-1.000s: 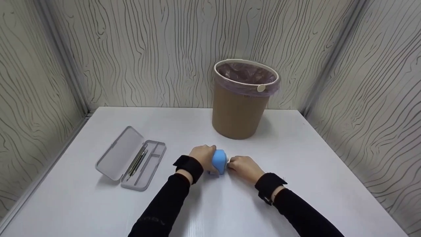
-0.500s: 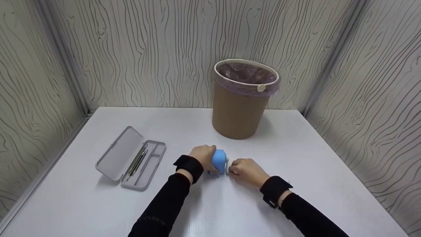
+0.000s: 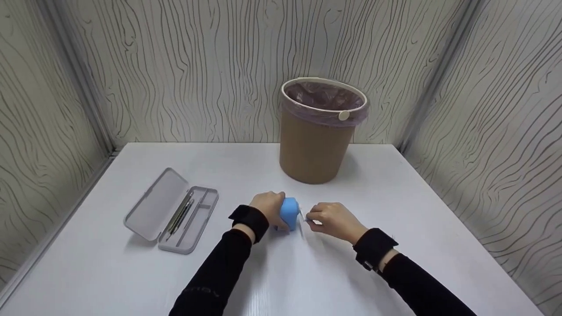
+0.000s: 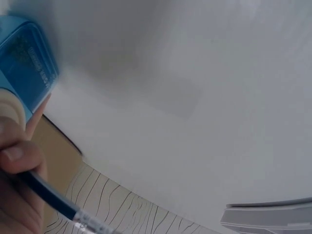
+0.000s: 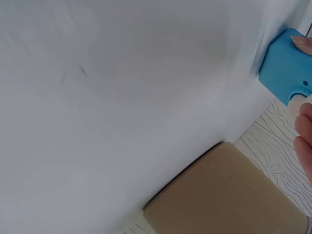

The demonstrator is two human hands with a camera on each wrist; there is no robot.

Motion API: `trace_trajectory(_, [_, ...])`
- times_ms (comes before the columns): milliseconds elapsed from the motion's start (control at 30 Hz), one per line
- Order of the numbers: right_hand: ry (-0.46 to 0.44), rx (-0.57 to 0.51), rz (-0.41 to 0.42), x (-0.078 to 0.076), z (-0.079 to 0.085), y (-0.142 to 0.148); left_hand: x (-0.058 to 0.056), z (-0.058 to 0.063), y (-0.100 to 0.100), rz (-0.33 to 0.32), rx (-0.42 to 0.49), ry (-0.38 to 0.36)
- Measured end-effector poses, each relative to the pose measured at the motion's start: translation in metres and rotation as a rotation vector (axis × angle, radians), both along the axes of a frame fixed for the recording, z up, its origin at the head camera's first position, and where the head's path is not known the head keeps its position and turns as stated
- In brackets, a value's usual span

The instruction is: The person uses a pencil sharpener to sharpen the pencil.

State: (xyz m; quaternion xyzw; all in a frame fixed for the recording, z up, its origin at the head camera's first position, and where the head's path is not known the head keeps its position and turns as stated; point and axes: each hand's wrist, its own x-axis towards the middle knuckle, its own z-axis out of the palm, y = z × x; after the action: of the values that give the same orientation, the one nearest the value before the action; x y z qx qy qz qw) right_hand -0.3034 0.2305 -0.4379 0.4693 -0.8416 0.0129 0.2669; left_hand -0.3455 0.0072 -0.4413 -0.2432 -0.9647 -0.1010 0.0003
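Evidently, a clean turn of the crank (image 5: 295, 105) called for your left hand (image 3: 268, 208) to brace the sharpener (image 3: 289, 214) firmly on the table (image 3: 369, 188), with the pencil (image 4: 48, 195) straight, while your right hand (image 3: 334, 219) wound smoothly without tugging sideways. Your left hand was curled round the sharpener and pencil, and your right hand pinched the crank. The sharpener sat on the table between both hands, against the left one, its crank facing the right.
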Motion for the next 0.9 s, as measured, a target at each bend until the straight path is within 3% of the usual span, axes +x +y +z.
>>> trace_trajectory(433, [-0.059, -0.037, -0.117, -0.017, 0.029, -0.005, -0.001, 0.001, 0.001, 0.009, -0.012, -0.016])
trace_trajectory(900, [-0.105, -0.039, -0.233, -0.042, 0.026, -0.016, -0.001, 0.001, 0.001, -0.013, -0.044, 0.019])
